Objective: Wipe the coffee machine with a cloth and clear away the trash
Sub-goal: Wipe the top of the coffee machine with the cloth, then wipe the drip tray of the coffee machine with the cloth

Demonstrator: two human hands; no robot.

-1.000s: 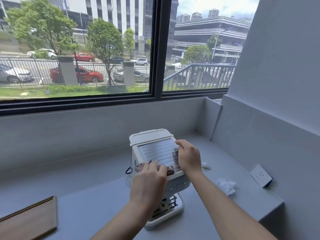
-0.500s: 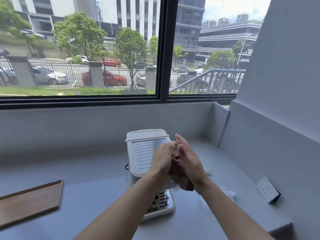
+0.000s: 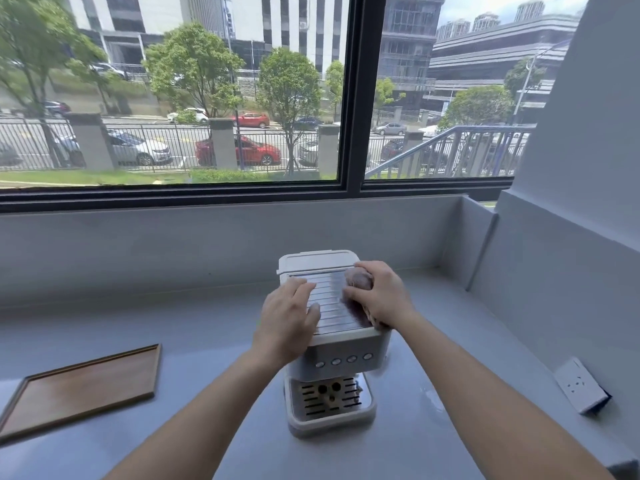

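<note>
Fingers of the right hand (image 3: 381, 297) curl round a bunched mauve cloth (image 3: 358, 280) on the ribbed metal top of the white boxy coffee machine (image 3: 346, 346), at its right edge. The left hand (image 3: 287, 317) lies flat and relaxed at its left edge. Wiping looks the step in hand; next, likely a firm sweep across the ribs. No lettering is readable.

white coffee machine (image 3: 341, 348), purplish cloth (image 3: 360, 280)

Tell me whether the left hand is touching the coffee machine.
Touching. The head view shows the left hand lying flat on the coffee machine, on its ribbed top, no gap visible.
</note>
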